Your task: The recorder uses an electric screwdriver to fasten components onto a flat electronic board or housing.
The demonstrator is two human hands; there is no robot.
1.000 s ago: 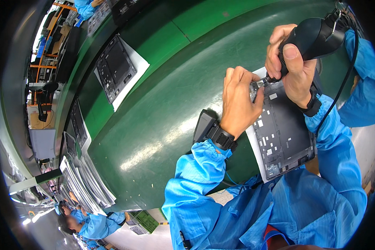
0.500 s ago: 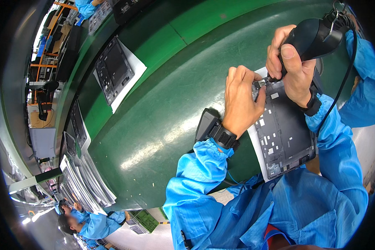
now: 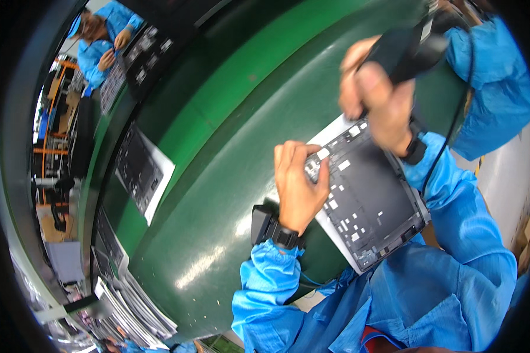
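Note:
A black laptop cover (image 3: pixel 374 182), with small white pads and metal parts on its inner face, lies tilted on a white sheet (image 3: pixel 334 238) before me. My left hand (image 3: pixel 297 191) is closed on the cover's far left corner, thumb over the inner side. Above the far edge, my right hand (image 3: pixel 386 112) wraps round a black corded electric screwdriver (image 3: pixel 397 53). Motion blurs both this hand and the tool, and the hand hides the tool's tip. Whether the tip touches the cover, I cannot tell.
Another cover (image 3: pixel 138 167) lies on a white sheet along the green bench (image 3: pixel 218 194). A stack of white sheets (image 3: pixel 132 312) sits at lower left. The tool's black cable (image 3: pixel 458 112) runs past my right forearm. A co-worker's blue sleeve (image 3: pixel 492 59) is at right; another person (image 3: pixel 103 41) works at upper left.
My view has shifted, so the cover and both hands appear farther left. The screwdriver and right hand have lifted and blurred. My left hand stays at the same corner.

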